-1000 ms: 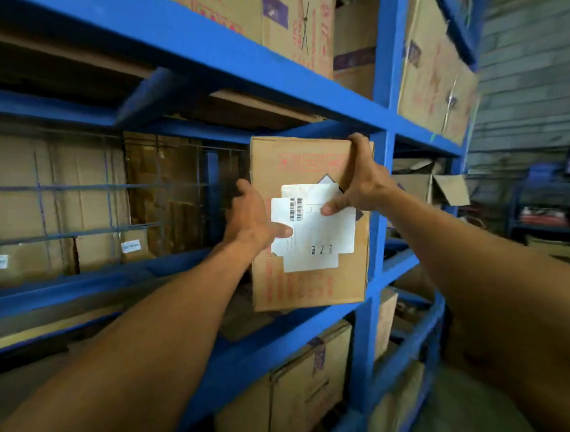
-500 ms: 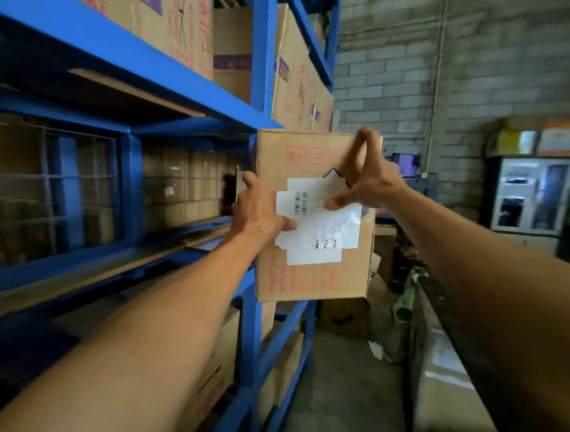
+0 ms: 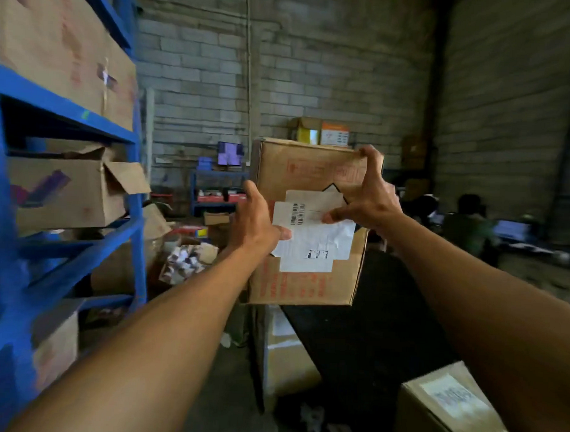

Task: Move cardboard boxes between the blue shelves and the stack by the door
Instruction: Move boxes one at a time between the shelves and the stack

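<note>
I hold a brown cardboard box (image 3: 307, 281) with red print and a white barcode label in the air at chest height, away from the shelves. My left hand (image 3: 256, 223) grips its left edge, thumb on the label. My right hand (image 3: 367, 193) grips the top right corner, fingers over the top edge and thumb on the front. The blue shelves (image 3: 81, 260) stand at the left with several cardboard boxes (image 3: 64, 195) on them.
Below the held box stands a low stack of boxes (image 3: 285, 361) beside a dark surface (image 3: 353, 341). Another labelled box (image 3: 445, 405) sits at the bottom right. Loose packets (image 3: 185, 260) and boxes litter the floor by the brick wall. A small blue rack (image 3: 213, 190) stands behind.
The box has come off the shelf and swung right with my turn. The shelves now lie at the left and the brick wall and floor stack are ahead. Both hands keep their grip.
</note>
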### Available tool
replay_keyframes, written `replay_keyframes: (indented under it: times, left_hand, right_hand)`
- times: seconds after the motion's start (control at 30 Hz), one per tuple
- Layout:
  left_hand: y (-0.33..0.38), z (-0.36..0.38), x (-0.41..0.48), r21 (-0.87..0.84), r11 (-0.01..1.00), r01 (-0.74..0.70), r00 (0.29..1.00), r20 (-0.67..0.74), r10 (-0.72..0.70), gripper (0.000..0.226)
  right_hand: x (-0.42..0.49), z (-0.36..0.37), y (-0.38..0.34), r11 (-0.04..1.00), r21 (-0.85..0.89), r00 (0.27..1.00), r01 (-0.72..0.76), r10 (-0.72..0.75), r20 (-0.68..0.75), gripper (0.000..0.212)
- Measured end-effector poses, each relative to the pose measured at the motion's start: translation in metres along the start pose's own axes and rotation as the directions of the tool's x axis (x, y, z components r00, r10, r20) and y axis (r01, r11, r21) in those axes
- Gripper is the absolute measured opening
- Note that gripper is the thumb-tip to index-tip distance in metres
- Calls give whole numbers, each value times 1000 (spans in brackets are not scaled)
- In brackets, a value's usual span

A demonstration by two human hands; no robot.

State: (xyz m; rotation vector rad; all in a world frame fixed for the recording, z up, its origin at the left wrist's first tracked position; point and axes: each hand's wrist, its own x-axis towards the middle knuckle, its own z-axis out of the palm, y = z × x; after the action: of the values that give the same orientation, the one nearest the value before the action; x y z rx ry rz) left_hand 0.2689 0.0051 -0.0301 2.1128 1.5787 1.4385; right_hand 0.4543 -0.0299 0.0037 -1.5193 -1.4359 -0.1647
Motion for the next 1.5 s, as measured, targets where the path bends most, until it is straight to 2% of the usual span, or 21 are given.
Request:
replay_keyframes:
  times: [0.13, 0.23, 0.33, 0.43, 0.53, 0.63, 0.73, 0.87, 1.0, 1.13, 1.23, 1.3, 1.33, 1.4, 1.43, 1.5]
  left_hand:
    - [31, 63, 27, -71, 989, -127, 988, 83, 133, 98]
    - [57, 103, 44, -151, 958, -244, 950, 159, 267, 95]
    - [81, 137, 53, -198, 917, -346, 896, 222, 386, 101]
    - [99, 159, 54, -223, 890, -397, 847, 284, 449, 98]
    - [103, 181, 53, -300, 790, -535, 740, 284, 609, 96]
    - [102, 192, 46, -381, 653, -655, 595, 274, 756, 87]
    - [101, 196, 37, -427, 511, -746, 431, 275, 859, 85]
    - [100, 196, 11, -495, 363, -789, 236, 300, 924, 93]
    - [91, 199, -11, -539, 332, -774, 181, 315, 932, 89]
    - [76, 209, -20, -576, 367, -730, 183, 353, 917, 78]
    - [72, 211, -25, -572, 352, -741, 163, 356, 920, 76]
    - [74, 211, -28, -573, 328, -751, 140, 347, 927, 75]
    - [76, 211, -29, -574, 314, -756, 130, 339, 932, 74]
    - [80, 211, -33, -568, 285, -772, 107, 326, 939, 73]
    - [81, 210, -35, -563, 270, -781, 92, 323, 942, 74]
    - [85, 210, -38, -563, 246, -789, 76, 308, 948, 75]
  right_hand:
    - [12, -26, 55, 992, -62, 990, -107, 100, -104, 122]
    - [9, -43, 90, 976, -74, 956, -205, 183, -230, 120]
    - [3, -59, 118, 955, -90, 907, -283, 236, -350, 116]
    - [-10, -68, 133, 900, -45, 823, -433, 375, -425, 123]
    - [-35, -67, 144, 842, -9, 697, -539, 440, -565, 128]
    - [-72, -56, 145, 797, 24, 582, -603, 461, -670, 119]
    - [-110, -41, 143, 770, 83, 464, -633, 463, -755, 120]
    - [-159, -18, 129, 642, 202, 251, -740, 542, -802, 116]
    - [-189, -6, 118, 565, 198, 154, -801, 514, -844, 120]
    - [-199, -9, 105, 462, 141, 175, -876, 576, -799, 117]
    - [-198, -11, 94, 263, 27, 156, -964, 648, -746, 112]
    - [-192, -15, 86, 127, -116, 169, -985, 609, -775, 117]
    - [-188, -18, 81, 79, -215, 222, -973, 553, -803, 122]
    - [-172, -26, 70, 32, -447, 412, -894, 453, -791, 131]
    - [-163, -31, 65, 53, -533, 499, -845, 440, -747, 134]
    - [-146, -43, 59, 132, -604, 581, -786, 493, -648, 136]
